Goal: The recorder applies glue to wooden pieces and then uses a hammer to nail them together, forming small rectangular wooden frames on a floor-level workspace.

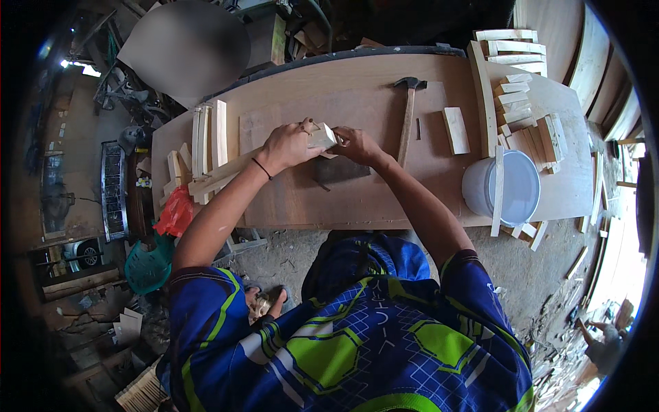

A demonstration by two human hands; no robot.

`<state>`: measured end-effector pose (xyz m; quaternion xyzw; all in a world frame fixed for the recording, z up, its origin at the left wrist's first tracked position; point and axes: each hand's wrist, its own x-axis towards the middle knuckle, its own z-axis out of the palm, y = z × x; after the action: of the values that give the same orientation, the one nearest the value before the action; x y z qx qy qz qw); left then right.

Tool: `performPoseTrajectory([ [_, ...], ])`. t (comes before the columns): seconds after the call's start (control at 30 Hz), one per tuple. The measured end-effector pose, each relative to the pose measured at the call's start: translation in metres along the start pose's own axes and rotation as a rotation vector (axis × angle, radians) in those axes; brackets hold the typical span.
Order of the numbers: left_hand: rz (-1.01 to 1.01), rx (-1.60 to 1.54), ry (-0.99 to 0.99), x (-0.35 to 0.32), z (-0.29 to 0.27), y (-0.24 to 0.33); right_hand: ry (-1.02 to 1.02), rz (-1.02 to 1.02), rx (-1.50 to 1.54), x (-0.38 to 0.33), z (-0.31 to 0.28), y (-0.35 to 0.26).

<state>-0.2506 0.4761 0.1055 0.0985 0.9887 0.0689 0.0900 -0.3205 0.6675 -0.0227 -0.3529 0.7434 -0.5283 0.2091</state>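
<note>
My left hand is wrapped round a pale wooden piece, whose length runs back under my wrist toward the table's left side. The squared end of that wood shows just past my left fingers. At this end, my right hand is closed in a pinch; what its fingertips hold is too small to make out. Below both hands a dark block lies on the wooden tabletop. To the right of my right hand rests a claw hammer, head away from me. A thin dark metal piece lies beside it.
A short wooden block lies right of the hammer. Farther right stand a white bucket with a strip across it, a long curved board and stacked wood pieces. Upright slats and a red plastic bag are at left.
</note>
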Motion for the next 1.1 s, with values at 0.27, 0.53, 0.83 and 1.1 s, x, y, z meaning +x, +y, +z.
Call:
performPoseTrajectory([
  [0.27, -0.088, -0.038, 0.038, 0.0011, 0.0000, -0.0018, 0.067, -0.039, -0.005, 0.0019, 0.0034, -0.0011],
  [0.53, -0.067, -0.044, 0.030, 0.0017, 0.0006, -0.0038, 0.022, -0.049, 0.029, 0.0015, 0.0019, 0.0031],
  [0.83, -0.044, -0.067, 0.043, 0.0001, 0.0034, -0.0022, -0.005, -0.039, -0.007, -0.0027, -0.0026, -0.0002],
  [1.1, -0.041, -0.050, 0.036, -0.0005, 0.0035, -0.0017, 0.022, -0.068, 0.049, -0.0036, -0.0018, 0.0002],
])
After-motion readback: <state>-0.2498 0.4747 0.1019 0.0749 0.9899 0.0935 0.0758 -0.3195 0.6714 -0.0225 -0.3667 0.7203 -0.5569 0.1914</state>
